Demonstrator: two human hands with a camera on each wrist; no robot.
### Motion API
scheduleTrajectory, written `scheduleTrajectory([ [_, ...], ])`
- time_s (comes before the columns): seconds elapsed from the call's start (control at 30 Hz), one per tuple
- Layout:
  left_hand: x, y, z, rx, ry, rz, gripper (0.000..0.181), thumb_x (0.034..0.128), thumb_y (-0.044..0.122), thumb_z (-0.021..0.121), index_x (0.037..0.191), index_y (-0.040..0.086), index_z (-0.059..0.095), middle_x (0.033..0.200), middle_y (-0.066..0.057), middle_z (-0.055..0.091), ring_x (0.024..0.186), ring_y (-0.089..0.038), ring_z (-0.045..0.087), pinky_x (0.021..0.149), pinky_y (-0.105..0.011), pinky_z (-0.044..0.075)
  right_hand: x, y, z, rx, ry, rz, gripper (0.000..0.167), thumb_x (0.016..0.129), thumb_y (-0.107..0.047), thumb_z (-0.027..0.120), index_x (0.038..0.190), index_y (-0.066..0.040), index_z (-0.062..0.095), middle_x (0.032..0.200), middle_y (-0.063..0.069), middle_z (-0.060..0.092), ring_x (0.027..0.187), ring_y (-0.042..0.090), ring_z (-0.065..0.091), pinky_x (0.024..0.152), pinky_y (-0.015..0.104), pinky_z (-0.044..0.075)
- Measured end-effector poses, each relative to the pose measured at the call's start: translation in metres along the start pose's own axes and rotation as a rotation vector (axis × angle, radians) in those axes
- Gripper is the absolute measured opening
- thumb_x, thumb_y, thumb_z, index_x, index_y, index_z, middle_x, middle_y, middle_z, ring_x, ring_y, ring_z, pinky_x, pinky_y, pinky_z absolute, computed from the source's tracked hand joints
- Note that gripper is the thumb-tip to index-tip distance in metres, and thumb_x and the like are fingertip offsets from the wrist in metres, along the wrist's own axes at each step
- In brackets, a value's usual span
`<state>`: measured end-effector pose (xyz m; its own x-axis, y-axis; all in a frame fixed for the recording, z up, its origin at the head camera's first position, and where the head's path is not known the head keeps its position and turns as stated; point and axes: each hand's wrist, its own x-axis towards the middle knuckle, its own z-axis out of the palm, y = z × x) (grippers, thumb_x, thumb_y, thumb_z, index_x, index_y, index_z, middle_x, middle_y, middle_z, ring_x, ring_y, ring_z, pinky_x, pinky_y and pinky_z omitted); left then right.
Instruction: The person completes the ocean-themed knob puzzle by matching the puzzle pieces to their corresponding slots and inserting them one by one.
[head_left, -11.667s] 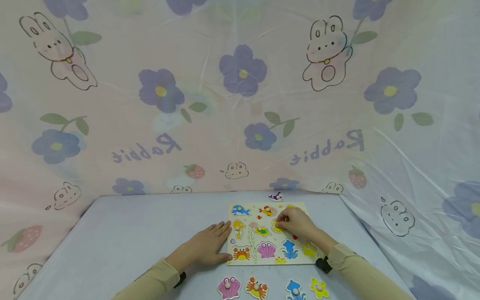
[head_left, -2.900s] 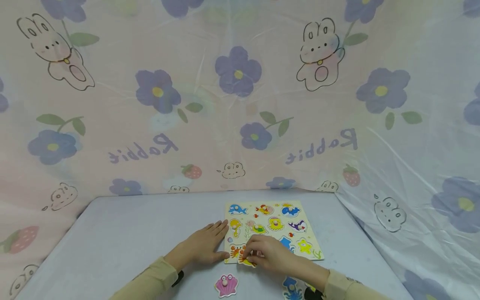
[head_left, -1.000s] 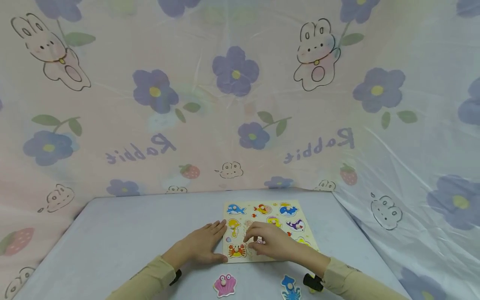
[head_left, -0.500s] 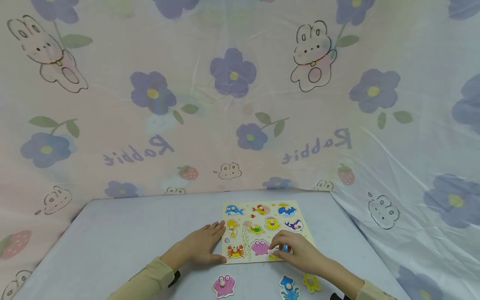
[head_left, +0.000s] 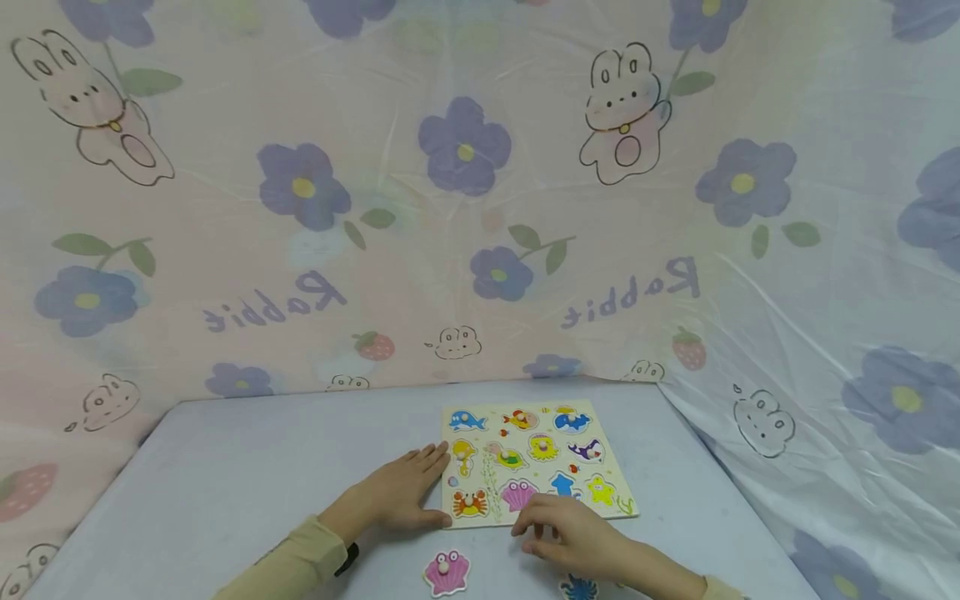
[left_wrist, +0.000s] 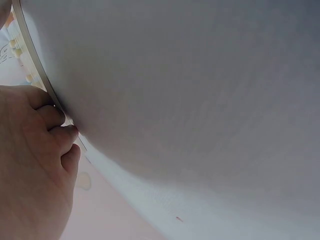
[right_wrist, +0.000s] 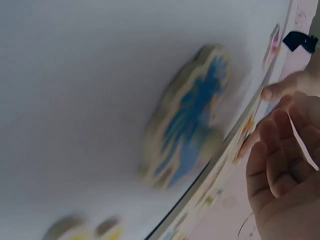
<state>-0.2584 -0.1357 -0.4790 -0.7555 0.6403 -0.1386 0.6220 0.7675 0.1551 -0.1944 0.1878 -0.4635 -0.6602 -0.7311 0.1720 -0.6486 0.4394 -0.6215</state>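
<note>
A pale wooden peg puzzle board (head_left: 491,479) with sea animals lies on the table. My left hand (head_left: 401,487) rests flat against its left edge, fingers straight. In the left wrist view, that hand's fingertips (left_wrist: 70,131) touch the board's side. My right hand (head_left: 577,533), loosely bent and holding nothing, hovers over the board's front edge. Below it lies a blue squid piece (head_left: 580,587), partly covered by the hand; the right wrist view shows this squid blurred. A pink shell piece (head_left: 447,573) sits in front of the board. The crab piece (head_left: 470,502) is in the board's front left slot.
A yellow piece (right_wrist: 82,235) is cut off at the bottom of the right wrist view. Behind the white table (head_left: 300,433) hangs a curtain (head_left: 405,250) printed with flowers and rabbits. Table surface stretches left of the board.
The purple whale piece, earlier behind the board, is now in it. My right hand brought the crab piece to its slot, let go, then moved right and nearer. The left hand stayed put.
</note>
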Motion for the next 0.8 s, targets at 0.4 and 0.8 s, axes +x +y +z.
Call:
scheduleTrajectory([
  [0.4,0.0,0.002,0.0,0.003,0.021,0.013,0.102,0.0932,0.076,0.052,0.161,0.002,0.035,0.17,-0.015,0.027,0.155,-0.033,0.029,0.126,-0.048,0.028,0.05,-0.029,0.048,-0.116,-0.149,-0.133,0.015,0.099,-0.02,0.073,0.113,-0.02,0.075,0.105,-0.016,0.066,0.086,-0.009,0.054,0.078,0.007,0.047],
  [0.8,-0.001,0.001,0.001,0.025,0.017,0.017,0.098,0.0941,0.071,0.055,0.16,0.001,0.036,0.17,-0.014,0.028,0.155,-0.033,0.03,0.126,-0.046,0.028,0.072,-0.033,0.059,-0.185,-0.181,-0.15,0.012,0.099,-0.022,0.073,0.111,-0.021,0.077,0.095,-0.018,0.061,0.079,-0.011,0.047,0.071,0.004,0.041],
])
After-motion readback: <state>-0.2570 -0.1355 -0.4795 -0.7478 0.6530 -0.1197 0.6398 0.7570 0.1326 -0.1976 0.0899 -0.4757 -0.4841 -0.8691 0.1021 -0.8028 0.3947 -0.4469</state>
